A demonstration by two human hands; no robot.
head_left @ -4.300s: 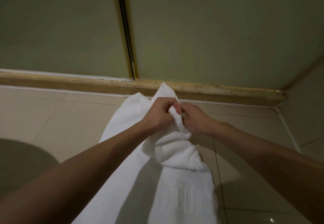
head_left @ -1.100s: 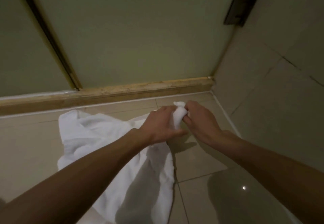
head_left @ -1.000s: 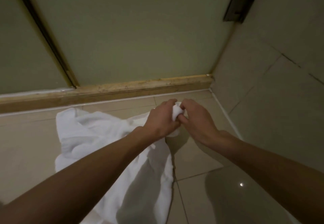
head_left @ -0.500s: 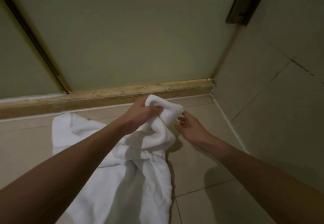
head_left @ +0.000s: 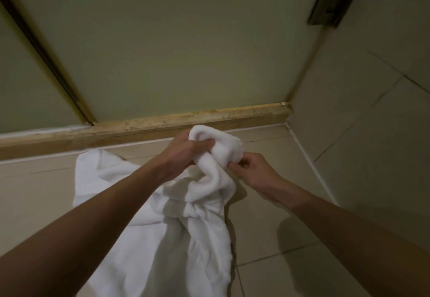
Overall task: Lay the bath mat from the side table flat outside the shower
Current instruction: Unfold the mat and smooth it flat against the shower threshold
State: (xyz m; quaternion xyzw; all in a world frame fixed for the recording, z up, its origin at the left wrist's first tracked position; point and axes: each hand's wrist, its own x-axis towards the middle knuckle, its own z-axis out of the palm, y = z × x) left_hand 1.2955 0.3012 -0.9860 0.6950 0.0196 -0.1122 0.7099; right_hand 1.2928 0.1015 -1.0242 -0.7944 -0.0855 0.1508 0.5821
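The mat [head_left: 204, 238] is bunched and only partly on the floor [head_left: 279, 215]; its spread part lies crumpled at 8 o'clock of the hands, just short of the sill [head_left: 151, 126] that runs across at 12 o'clock; a thick fold is gripped in the curled fingers of the left hand [head_left: 183, 152] and held above the tiles; an edge of that fold is pinched between thumb and fingertips of the right hand [head_left: 253, 168], at 3 o'clock of the left. The step is judged to be the finding of a corner; the pinched edge is best followed to its end and drawn toward 3 o'clock while the bunch is let out gradually, so that the twist below is undone; the far edge should be set parallel to the sill, and the cloth lowered rather than dropped, lest folds be trapped beneath.
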